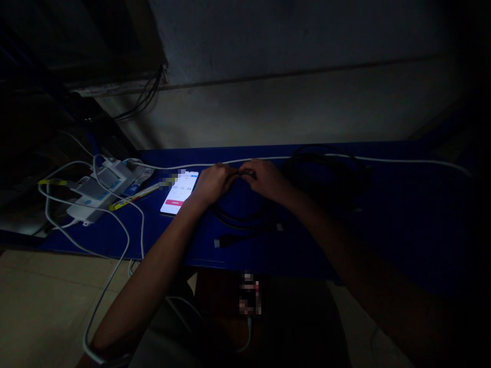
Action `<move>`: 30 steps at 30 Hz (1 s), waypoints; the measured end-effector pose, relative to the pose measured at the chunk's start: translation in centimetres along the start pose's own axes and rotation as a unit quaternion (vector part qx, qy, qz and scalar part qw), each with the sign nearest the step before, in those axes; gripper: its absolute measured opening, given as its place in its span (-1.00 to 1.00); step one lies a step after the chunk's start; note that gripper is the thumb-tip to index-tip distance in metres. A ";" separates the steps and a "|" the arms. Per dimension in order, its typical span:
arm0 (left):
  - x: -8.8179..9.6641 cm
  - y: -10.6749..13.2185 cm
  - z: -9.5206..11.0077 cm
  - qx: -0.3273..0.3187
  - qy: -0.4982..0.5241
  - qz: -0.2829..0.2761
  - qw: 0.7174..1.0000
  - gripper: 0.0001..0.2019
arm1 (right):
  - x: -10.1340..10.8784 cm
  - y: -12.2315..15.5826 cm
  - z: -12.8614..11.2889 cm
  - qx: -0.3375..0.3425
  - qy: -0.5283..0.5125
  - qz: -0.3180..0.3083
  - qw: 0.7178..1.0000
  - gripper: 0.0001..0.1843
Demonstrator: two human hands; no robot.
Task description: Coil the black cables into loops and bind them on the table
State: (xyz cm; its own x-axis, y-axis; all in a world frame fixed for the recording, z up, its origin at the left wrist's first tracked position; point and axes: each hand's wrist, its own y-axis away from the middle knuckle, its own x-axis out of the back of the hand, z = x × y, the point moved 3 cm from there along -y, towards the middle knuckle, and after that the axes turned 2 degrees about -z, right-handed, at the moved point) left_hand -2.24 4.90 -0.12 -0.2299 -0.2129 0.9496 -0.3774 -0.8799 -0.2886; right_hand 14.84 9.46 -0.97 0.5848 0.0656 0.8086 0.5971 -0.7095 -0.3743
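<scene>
My left hand (215, 181) and my right hand (267, 176) meet over the blue tabletop (245, 257), fingers closed on a black cable (240, 224). A short stretch of it shows between the fingertips. Below the hands the cable hangs or lies in loops; the dim light hides which. Its two plug ends, a light-tipped plug (223, 241) and another plug (280, 227), point apart near the front edge. Just left of my left hand lies a lit phone (176, 197) showing a running timer and a red button.
A white power strip (102, 191) with tangled white cords sits at the left, beside a yellow-ended stick or pen (134, 197). A dark cable bundle (322, 171) lies right of my hands. One white cord (383, 159) runs along the back edge, near the wall.
</scene>
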 end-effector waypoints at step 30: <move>1.5 -0.5 1.7 0.020 0.389 0.120 0.913 -0.45 | 1.0 0.3 -3.6 0.071 -0.094 0.106 0.987 -0.83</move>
State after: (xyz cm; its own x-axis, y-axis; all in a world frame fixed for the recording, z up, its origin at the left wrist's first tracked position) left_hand -0.88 4.26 1.69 -0.8753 -0.0482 0.4813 -0.2036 -0.8658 -0.4570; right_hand 13.60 6.74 1.37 0.7882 0.0651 0.6120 0.5141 -0.6163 -0.5966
